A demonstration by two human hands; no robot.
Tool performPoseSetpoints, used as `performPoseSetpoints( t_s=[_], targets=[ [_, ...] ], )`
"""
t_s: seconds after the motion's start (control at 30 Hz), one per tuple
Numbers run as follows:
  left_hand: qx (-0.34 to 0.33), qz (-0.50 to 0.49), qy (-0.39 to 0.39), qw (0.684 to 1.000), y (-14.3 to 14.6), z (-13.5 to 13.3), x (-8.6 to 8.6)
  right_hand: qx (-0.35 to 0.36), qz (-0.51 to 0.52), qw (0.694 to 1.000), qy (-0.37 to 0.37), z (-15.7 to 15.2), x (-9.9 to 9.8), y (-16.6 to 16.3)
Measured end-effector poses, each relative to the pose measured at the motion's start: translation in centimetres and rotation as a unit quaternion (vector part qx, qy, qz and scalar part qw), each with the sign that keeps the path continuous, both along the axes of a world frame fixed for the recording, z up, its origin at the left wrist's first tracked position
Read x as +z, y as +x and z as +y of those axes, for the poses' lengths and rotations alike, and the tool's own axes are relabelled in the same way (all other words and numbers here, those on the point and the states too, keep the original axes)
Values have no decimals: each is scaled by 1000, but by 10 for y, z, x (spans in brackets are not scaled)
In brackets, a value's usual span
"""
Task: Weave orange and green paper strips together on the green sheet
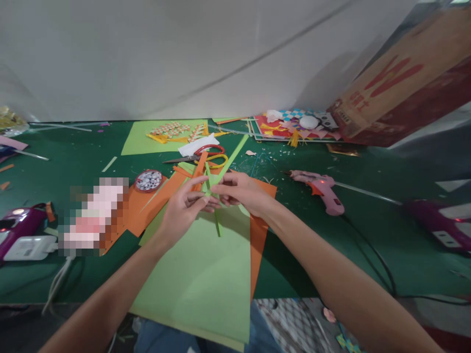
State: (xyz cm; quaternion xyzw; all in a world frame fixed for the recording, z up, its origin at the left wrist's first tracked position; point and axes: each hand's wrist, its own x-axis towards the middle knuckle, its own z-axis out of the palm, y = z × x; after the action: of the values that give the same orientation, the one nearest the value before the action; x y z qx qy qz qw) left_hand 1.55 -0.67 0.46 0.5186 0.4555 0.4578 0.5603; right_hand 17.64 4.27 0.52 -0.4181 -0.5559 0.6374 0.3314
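Crossed light-green paper strips are pinched between my two hands, one long end slanting up to the right and another hanging down. My left hand grips them from the left with thumb and fingers together. From the right, my right hand closes its fingertips on the same strips. Just behind the hands lie orange paper strips. Light-green paper sheets lie under the hands, over orange paper. Scissors with red and yellow handles rest beyond. Exactly how the strips cross is partly hidden by my fingers.
A pink hot glue gun with a cord lies to the right, near a purple device. To the left are a round bead case and a power adapter. A paper bag leans at back right.
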Motion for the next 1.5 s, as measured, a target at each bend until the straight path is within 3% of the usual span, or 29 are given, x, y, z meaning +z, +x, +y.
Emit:
performPoseSetpoints(
  t_s=[0.73,1.03,1.33,1.5],
  targets=[
    [9,8,-14,1000,0,-2,0,-98,50,993,29,11,4,14],
    [22,76,-5,997,-2,2,-4,43,-23,999,-2,-3,0,-1],
    [-5,54,4,998,0,-2,0,0,9,1000,11,3,2,6],
    [-4,61,7,998,-1,-1,0,35,8,999,17,2,-4,3]
  ],
)
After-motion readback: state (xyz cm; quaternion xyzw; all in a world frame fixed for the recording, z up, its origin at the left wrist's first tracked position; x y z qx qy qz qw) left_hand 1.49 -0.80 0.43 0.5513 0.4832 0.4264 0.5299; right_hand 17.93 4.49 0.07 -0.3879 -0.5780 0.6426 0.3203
